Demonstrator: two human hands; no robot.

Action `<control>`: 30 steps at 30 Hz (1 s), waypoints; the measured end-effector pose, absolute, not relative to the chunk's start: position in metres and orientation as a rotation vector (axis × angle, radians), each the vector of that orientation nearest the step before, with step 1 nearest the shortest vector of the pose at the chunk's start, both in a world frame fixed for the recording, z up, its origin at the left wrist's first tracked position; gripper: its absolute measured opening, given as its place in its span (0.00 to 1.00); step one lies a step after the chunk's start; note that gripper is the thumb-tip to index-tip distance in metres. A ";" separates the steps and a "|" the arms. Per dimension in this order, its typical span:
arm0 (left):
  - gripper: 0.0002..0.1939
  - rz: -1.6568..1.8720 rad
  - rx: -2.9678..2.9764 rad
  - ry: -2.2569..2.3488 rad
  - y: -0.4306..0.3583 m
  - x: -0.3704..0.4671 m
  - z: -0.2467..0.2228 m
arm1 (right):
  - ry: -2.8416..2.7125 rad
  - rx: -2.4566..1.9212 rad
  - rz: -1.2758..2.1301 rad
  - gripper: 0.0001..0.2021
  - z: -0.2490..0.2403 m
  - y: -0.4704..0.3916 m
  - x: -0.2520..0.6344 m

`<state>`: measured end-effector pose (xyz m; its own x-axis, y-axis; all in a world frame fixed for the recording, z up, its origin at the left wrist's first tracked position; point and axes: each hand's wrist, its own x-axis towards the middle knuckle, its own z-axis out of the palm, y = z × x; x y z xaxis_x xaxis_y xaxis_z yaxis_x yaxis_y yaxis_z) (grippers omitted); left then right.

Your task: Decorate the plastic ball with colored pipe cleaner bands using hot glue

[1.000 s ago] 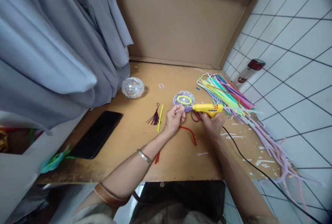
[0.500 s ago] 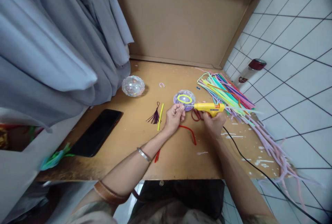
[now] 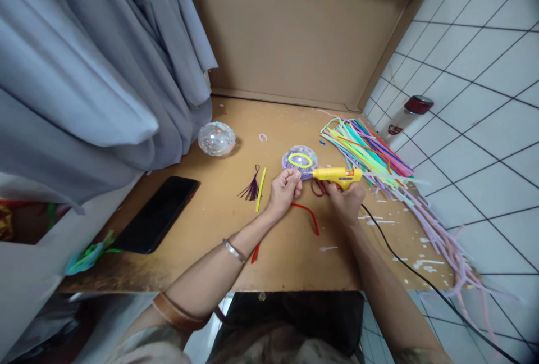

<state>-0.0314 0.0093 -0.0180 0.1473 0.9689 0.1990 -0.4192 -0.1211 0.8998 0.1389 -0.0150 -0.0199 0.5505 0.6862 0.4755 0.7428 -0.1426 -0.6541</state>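
My right hand (image 3: 347, 201) is wrapped round a yellow hot glue gun (image 3: 334, 174), its nozzle pointing left at the fingertips of my left hand (image 3: 285, 189). Those left fingers are pinched together; whatever sits between them is too small to make out. Just behind them rests a clear and purple ball (image 3: 311, 153) with a yellow pipe-cleaner ring (image 3: 300, 154) on its front. Red-handled scissors (image 3: 319, 187) lie partly hidden beside the glue gun. Under my left wrist runs a bent red pipe cleaner (image 3: 310, 213). A dark tassel (image 3: 251, 187) and a yellow pipe cleaner (image 3: 261, 187) lie to the left.
Bundled coloured pipe cleaners (image 3: 366, 148) spread along the right side. A second clear ball (image 3: 217, 139) and a black phone (image 3: 158, 215) are at left. The glue gun's cord (image 3: 404, 268) trails off right. A cardboard panel (image 3: 303, 38) stands at the back; a bottle (image 3: 406, 114) is by the tiles.
The glue gun has shifted slightly left, its nozzle closer to my left fingertips. My left hand stays almost where it was.
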 end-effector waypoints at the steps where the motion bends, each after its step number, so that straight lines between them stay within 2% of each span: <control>1: 0.25 1.356 1.092 0.682 0.009 -0.031 -0.018 | -1.177 -1.866 -0.070 0.12 -0.020 -0.015 0.139; 12: 0.26 1.349 1.094 0.697 0.007 -0.033 -0.014 | -1.091 -1.837 -0.131 0.13 -0.020 -0.014 0.138; 22: 0.25 1.340 1.083 0.722 0.009 -0.032 -0.016 | -1.104 -1.747 -0.028 0.07 -0.010 -0.018 0.134; 30: 0.23 1.323 1.068 0.721 0.008 -0.031 -0.015 | -1.088 -1.867 -0.041 0.12 -0.013 -0.017 0.133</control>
